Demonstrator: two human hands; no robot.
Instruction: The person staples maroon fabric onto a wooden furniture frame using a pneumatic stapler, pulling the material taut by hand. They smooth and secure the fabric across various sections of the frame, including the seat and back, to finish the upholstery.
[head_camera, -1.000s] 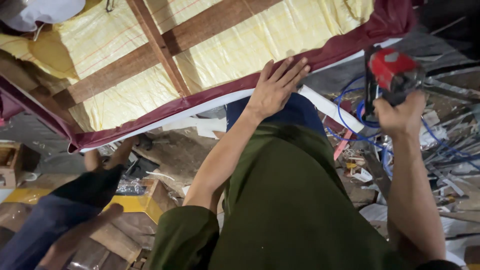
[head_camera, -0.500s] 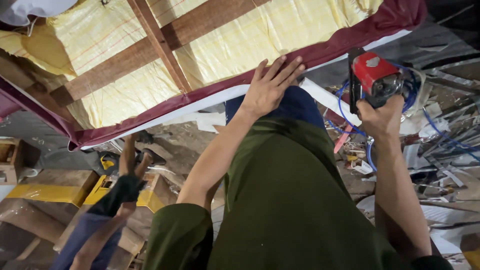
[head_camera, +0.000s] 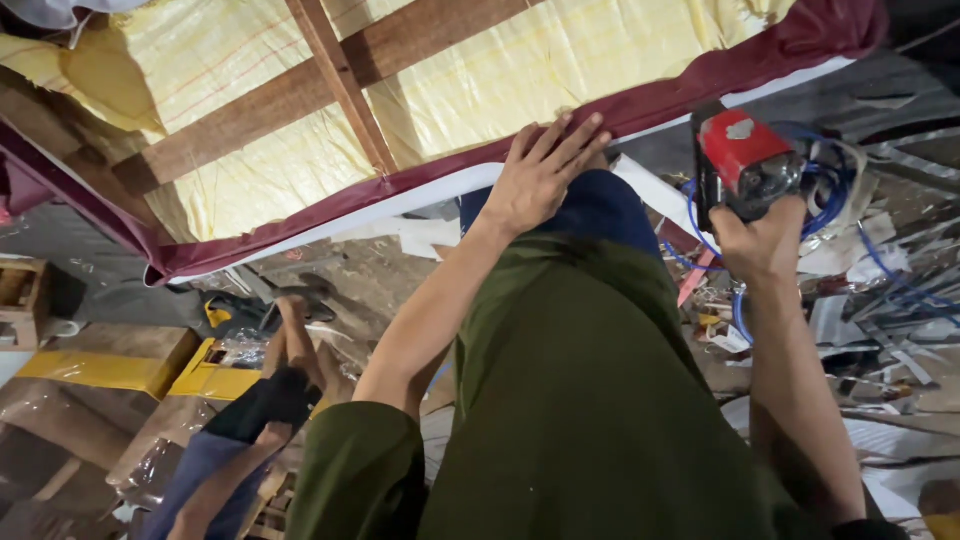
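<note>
A wooden frame (head_camera: 345, 75) covered with yellow woven sheet lies before me, its near edge wrapped in maroon fabric (head_camera: 420, 180). My left hand (head_camera: 545, 170) presses flat, fingers spread, on that maroon edge. My right hand (head_camera: 760, 245) grips a red and black pneumatic staple gun (head_camera: 745, 165), held just right of the frame edge, with a blue air hose (head_camera: 830, 195) coiling behind it. My green shirt fills the lower middle of the view.
Another person's leg and bare foot (head_camera: 290, 340) stand at the lower left near yellow plastic-wrapped blocks (head_camera: 120, 370). A small wooden box (head_camera: 20, 295) sits at far left. Scraps, metal strips and blue hose (head_camera: 900, 290) litter the floor at right.
My right hand has brought the staple gun left, closer to the frame edge. My left hand stays pressed on the maroon fabric. The other person's foot has stepped nearer.
</note>
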